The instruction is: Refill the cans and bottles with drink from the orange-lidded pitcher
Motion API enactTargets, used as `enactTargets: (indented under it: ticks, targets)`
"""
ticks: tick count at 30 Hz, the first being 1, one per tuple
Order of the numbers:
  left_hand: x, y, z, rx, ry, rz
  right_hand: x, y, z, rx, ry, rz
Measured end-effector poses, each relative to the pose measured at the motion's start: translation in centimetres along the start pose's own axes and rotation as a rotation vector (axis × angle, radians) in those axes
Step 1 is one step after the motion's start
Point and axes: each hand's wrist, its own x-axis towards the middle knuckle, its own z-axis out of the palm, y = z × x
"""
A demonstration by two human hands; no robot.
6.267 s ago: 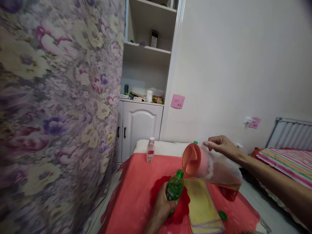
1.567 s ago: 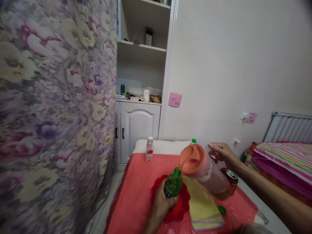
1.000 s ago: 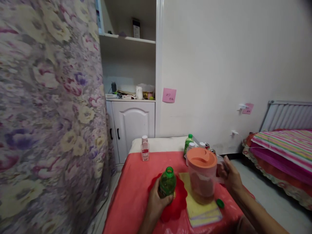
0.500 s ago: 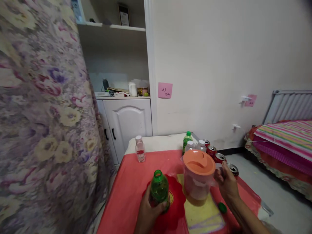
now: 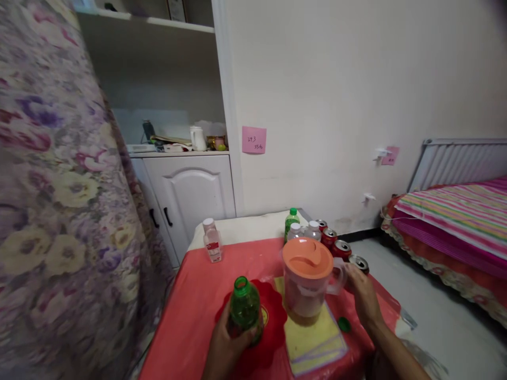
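My left hand (image 5: 229,338) is wrapped around an uncapped green plastic bottle (image 5: 244,309), held upright over a red scalloped plate (image 5: 273,316). A clear pitcher (image 5: 303,295) with an orange lid (image 5: 308,257) stands on a folded yellow cloth (image 5: 312,343), a little brownish liquid at its bottom. My right hand (image 5: 359,290) is just beside the pitcher's handle, fingers loosely curled and apart from each other; the handle's outer edge shows uncovered. A green bottle cap (image 5: 344,324) lies on the table between the cloth and my right forearm.
On the red tablecloth (image 5: 182,311), a clear bottle (image 5: 213,244) with a white cap stands at the back left. Behind the pitcher are a green-capped bottle (image 5: 292,221), two white-capped bottles (image 5: 313,231) and several red drink cans (image 5: 341,250). A bed (image 5: 455,221) is at the right.
The view has turned slightly right. My right hand has moved off the pitcher's handle to its right. My left hand still holds the green bottle over the plate.
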Motion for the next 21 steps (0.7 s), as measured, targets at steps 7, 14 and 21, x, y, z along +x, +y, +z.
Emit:
enactTargets:
  ticks: [7,14,21]
  targets:
    - [0.6,-1.5,-0.5,0.005,-0.007,0.014,-2.1,3.2,-4.2,-0.403,-0.109,-0.015]
    - [0.5,-1.1,-0.4,0.035,-0.03,0.045,-4.5,6.2,-5.2,-0.664,-0.287,-0.028]
    - [-0.2,-0.2,0.3,-0.071,-0.074,0.043,-4.5,6.2,-4.8,-0.76,-0.281,-0.068]
